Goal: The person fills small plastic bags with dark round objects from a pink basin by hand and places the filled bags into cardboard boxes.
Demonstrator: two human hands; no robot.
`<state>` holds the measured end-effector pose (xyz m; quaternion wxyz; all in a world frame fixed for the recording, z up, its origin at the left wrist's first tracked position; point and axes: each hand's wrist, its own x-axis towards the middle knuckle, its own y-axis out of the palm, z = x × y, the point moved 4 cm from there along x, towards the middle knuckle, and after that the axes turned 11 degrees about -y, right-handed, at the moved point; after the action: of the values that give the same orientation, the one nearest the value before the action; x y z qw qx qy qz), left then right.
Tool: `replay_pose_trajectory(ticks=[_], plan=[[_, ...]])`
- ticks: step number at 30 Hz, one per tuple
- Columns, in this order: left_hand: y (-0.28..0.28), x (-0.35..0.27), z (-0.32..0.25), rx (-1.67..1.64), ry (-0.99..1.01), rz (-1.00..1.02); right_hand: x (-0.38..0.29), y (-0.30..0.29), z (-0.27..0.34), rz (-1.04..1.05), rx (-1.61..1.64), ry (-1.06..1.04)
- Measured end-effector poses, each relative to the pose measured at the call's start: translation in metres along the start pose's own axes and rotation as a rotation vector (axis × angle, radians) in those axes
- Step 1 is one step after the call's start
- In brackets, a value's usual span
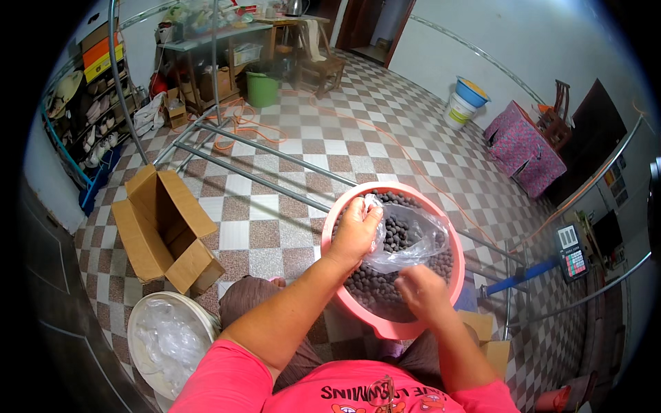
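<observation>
A pink plastic basin [457,268] stands before me, heaped with small dark round pellets [369,281]. My left hand [360,227] pinches the gathered edge of a clear plastic bag [403,260] above the basin. The bag's mouth spreads out to the right, and dark pellets show in or through it. Just below the bag, over the pellets, is my right hand [424,293] with its fingers curled inward. It is blurred, and its fingertips are turned away, so whether it holds pellets is not visible.
An open cardboard box [165,232] and a white bucket [135,335] of clear plastic bags stand at left. Metal tubes [258,186] run beside the basin. A digital scale display [571,253] on a blue post is at right. An orange cord [408,149] crosses the tiles.
</observation>
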<state>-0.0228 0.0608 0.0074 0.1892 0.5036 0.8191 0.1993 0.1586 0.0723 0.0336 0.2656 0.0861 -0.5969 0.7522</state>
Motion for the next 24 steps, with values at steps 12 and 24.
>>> replay_pose_trajectory(ticks=[12, 24], plan=[[-0.001, -0.004, -0.012, 0.336, -0.022, 0.034, -0.013, 0.038, -0.002, 0.395, 0.005, 0.104], [-0.001, -0.002, -0.009, 0.163, 0.004, 0.057, -0.016, 0.049, -0.012, 0.406, 0.002, 0.124]])
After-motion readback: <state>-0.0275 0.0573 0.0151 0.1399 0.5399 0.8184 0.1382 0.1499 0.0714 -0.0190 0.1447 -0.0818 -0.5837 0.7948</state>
